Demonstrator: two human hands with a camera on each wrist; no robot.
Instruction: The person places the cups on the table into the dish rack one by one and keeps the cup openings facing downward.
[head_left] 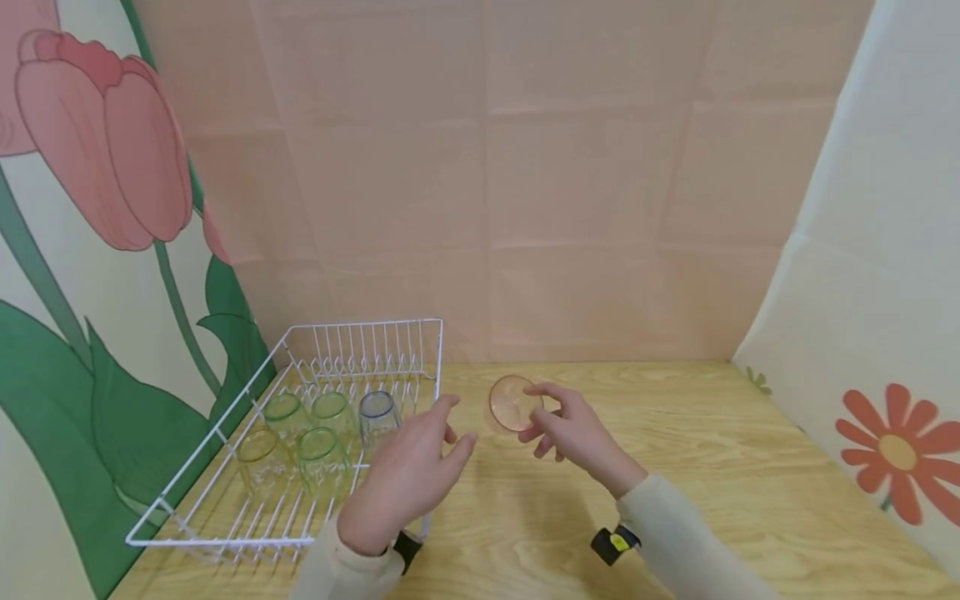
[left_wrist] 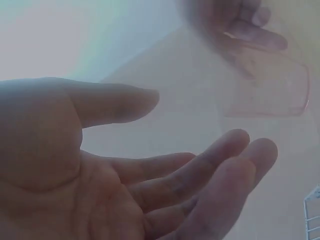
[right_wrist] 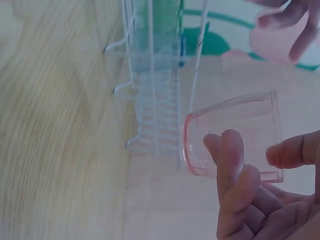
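Observation:
A clear pink drinking glass (head_left: 514, 403) is held above the wooden table by my right hand (head_left: 573, 433), thumb on one side and fingers on the other. In the right wrist view the glass (right_wrist: 260, 120) is tipped on its side, and its pink rim points away from the palm. My left hand (head_left: 412, 467) is to the left of the glass, fingers spread and thumb apart, holding nothing. The left wrist view shows this left hand (left_wrist: 100, 185) palm visible, with a gap between it and the pink glass (left_wrist: 285, 95).
A white wire dish rack (head_left: 225, 543) stands on the left of the table (head_left: 675, 467). In it are several glasses: green-rimmed ones (head_left: 322, 467), a yellow-rimmed one (head_left: 262, 467) and a blue-rimmed one (head_left: 378, 421) by its right side. Cloth walls (head_left: 585, 183) surround the table.

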